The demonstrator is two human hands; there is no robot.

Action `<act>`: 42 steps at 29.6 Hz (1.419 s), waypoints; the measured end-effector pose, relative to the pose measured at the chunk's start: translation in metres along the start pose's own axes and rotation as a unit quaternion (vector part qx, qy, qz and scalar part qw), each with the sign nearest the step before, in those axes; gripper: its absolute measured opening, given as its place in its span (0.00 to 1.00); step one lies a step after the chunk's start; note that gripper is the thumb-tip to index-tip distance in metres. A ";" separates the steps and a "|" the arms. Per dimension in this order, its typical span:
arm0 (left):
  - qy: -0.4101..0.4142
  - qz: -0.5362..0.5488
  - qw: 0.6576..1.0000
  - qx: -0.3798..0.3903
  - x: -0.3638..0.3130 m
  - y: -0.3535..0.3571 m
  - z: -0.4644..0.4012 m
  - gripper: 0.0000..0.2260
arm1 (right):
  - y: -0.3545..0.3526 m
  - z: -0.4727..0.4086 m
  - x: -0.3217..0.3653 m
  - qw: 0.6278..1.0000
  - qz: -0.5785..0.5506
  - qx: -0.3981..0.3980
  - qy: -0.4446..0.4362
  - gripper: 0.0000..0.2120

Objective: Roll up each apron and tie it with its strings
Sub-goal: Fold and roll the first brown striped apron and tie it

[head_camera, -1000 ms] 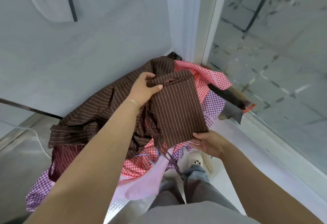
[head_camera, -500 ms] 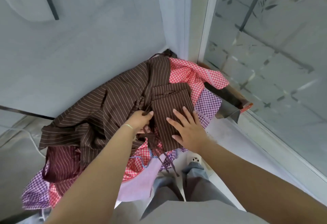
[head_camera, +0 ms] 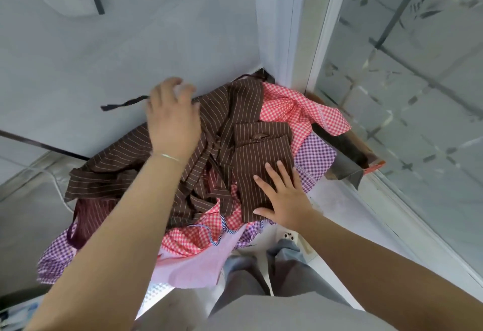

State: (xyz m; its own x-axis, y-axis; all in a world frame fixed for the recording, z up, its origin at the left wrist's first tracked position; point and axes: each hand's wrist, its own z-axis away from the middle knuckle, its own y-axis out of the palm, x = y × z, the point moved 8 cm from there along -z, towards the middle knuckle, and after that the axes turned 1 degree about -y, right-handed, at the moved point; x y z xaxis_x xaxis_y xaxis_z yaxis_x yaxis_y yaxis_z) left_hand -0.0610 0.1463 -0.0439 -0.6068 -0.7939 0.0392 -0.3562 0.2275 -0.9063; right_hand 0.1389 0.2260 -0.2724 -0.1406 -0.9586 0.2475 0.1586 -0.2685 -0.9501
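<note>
At frame centre, the right hand [head_camera: 286, 200] presses flat on the folded brown pinstriped apron [head_camera: 264, 163] atop the pile. The left hand's [head_camera: 172, 121] grip pulls its dark string [head_camera: 122, 103] upper left. Next, probably: wrap the string round.

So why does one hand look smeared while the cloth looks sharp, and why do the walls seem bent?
Head view: the left hand is blurred at the fingertips, as is the dark string beside it, which suggests motion; the right hand, flat on the folded brown striped apron, is crisp. The wide lens bows the window frame. Light is soft and even, with no glare.
</note>
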 end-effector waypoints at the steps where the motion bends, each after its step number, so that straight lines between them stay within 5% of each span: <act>1: 0.054 0.048 0.997 0.016 -0.028 0.006 0.018 0.10 | -0.002 0.003 0.003 0.999 -0.001 -0.028 -0.026 0.37; 4: 0.172 0.196 0.941 0.216 -0.106 0.051 0.118 0.12 | -0.003 0.013 0.007 0.993 -0.020 -0.074 -0.088 0.33; 7: 0.278 0.127 0.887 0.347 -0.126 0.108 0.224 0.34 | 0.022 0.025 -0.001 0.990 0.039 -0.011 -0.134 0.39; 9: 0.291 0.062 0.876 0.379 -0.109 0.139 0.251 0.39 | 0.029 0.030 -0.007 0.988 0.051 0.002 -0.147 0.38; 16: 0.258 0.061 0.894 0.361 -0.095 0.155 0.245 0.31 | 0.018 0.033 -0.015 0.989 -0.010 -0.074 -0.131 0.30; 25: 0.153 0.169 0.903 0.363 -0.108 0.145 0.220 0.20 | 0.011 0.034 -0.021 0.986 0.013 -0.100 -0.134 0.18; 30: -0.064 0.298 0.855 0.420 -0.073 0.151 0.196 0.13 | 0.002 0.018 -0.057 0.978 -0.206 -0.020 0.026 0.14; 34: -0.234 0.372 0.800 0.408 -0.050 0.158 0.192 0.07 | 0.008 0.013 -0.073 0.919 -0.344 0.049 0.185 0.15; 37: -0.269 0.359 0.805 0.388 -0.045 0.162 0.184 0.05 | 0.005 0.007 -0.076 0.884 -0.400 0.061 0.235 0.19; 42: -0.263 0.280 0.840 0.383 -0.050 0.161 0.176 0.06 | 0.001 -0.004 -0.083 0.876 -0.385 0.057 0.284 0.18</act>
State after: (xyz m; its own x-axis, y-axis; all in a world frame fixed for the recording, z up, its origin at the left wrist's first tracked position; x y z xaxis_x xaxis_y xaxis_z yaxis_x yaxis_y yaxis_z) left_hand 0.0370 0.1235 -0.2655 -0.0566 -0.8690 -0.4916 0.5637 0.3786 -0.7341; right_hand 0.1468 0.3061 -0.2949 -0.7073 -0.2960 0.6420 -0.1054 -0.8538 -0.5098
